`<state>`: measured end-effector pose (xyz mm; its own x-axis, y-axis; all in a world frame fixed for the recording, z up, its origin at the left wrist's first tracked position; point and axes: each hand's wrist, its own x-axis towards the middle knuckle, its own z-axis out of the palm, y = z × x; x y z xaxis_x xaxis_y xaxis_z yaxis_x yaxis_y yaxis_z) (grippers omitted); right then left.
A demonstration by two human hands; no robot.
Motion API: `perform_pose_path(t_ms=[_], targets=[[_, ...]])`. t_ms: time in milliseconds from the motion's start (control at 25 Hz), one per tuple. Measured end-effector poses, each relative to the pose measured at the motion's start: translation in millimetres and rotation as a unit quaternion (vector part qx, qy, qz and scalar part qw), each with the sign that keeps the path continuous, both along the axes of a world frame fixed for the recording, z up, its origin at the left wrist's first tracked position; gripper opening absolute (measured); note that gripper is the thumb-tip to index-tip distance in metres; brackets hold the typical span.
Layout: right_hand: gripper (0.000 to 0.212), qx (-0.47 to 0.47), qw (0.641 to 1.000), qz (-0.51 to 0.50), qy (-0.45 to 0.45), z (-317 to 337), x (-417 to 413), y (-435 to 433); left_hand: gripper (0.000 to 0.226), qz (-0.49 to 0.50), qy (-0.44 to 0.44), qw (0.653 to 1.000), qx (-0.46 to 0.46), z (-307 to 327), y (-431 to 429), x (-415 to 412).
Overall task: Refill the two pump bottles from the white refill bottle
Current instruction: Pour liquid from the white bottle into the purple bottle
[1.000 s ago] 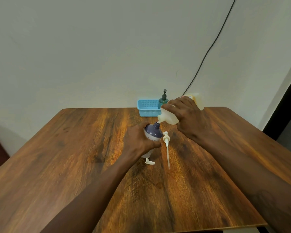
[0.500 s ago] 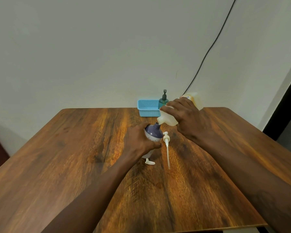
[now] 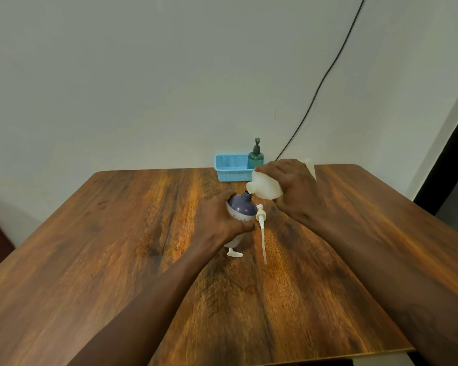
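A purple and white pump bottle [image 3: 242,208] stands mid-table with its neck open. My left hand [image 3: 218,220] grips its body from the left. My right hand [image 3: 294,190] holds the white refill bottle [image 3: 263,186] tilted, its mouth right above the purple bottle's neck. The removed white pump head with its long tube [image 3: 261,228] lies on the table just right of the bottle. A small white cap piece [image 3: 234,253] lies in front of the bottle. A second pump bottle, dark green [image 3: 255,157], stands in the blue basket [image 3: 232,172] at the table's far edge.
The wooden table [image 3: 143,260] has a rounded far-left corner and a front-right edge near the bottom of the view. A black cable [image 3: 325,77] runs down the wall behind the basket. A dark doorway lies at the right.
The refill bottle has dropped a little in my right hand and its mouth now sits closer over the purple bottle's neck. My left hand has stayed on the bottle.
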<state>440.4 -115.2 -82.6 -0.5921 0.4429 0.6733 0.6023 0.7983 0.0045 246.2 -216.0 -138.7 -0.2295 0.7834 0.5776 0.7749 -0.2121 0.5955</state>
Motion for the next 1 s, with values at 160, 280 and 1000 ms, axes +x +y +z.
perform_pose_path(t_ms=[160, 280, 1000], targets=[[0.058, -0.167, 0.982, 0.001, 0.086, -1, 11, -21, 0.072, -0.018, -0.004, 1.000, 0.007, -1, 5, 3], [0.075, -0.208, 0.968, -0.037, 0.134, -15, 17, -13, 0.075, -0.029, -0.027, 0.999, 0.008, -1, 8, 5], [0.097, -0.427, 0.887, -0.071, 0.161, -47, 53, 25, 0.070, -0.055, -0.054, 0.997, -0.002, 0, 9, 10]])
